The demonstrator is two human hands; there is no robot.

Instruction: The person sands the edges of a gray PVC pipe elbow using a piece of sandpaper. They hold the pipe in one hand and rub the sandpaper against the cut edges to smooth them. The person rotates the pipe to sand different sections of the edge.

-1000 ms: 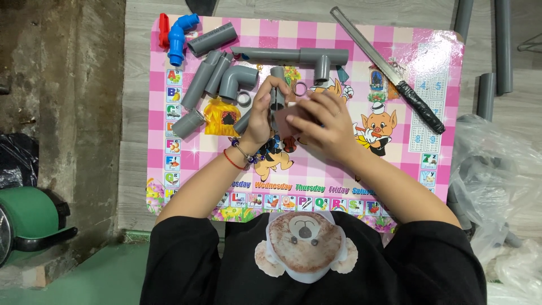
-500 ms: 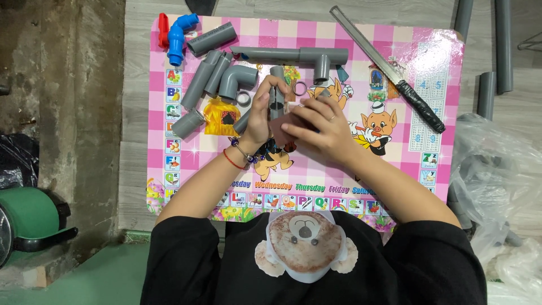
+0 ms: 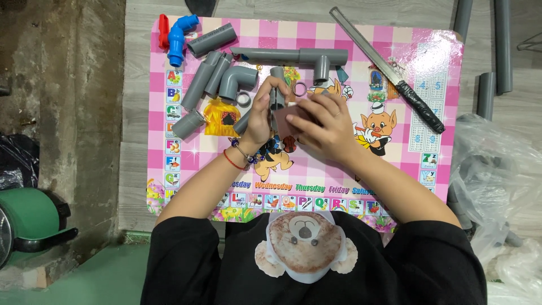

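My left hand (image 3: 261,116) clamped round short grey pipe piece (image 3: 276,93), held upright above pink table (image 3: 395,45) centre for steadiness. My right hand (image 3: 324,127) presses brown sanding sheet (image 3: 288,120) against pipe, fingers closed on it. Spare fittings left of pipe; saw (image 3: 389,70) to right.

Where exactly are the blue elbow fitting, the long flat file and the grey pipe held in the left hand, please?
blue elbow fitting (image 3: 179,35): head view, middle of its bend.
long flat file (image 3: 367,48): head view, on its metal blade.
grey pipe (image 3: 276,90): head view, the part above the fingers.

Blue elbow fitting (image 3: 179,38), long black-handled saw (image 3: 389,69), clear plastic bag (image 3: 497,186).
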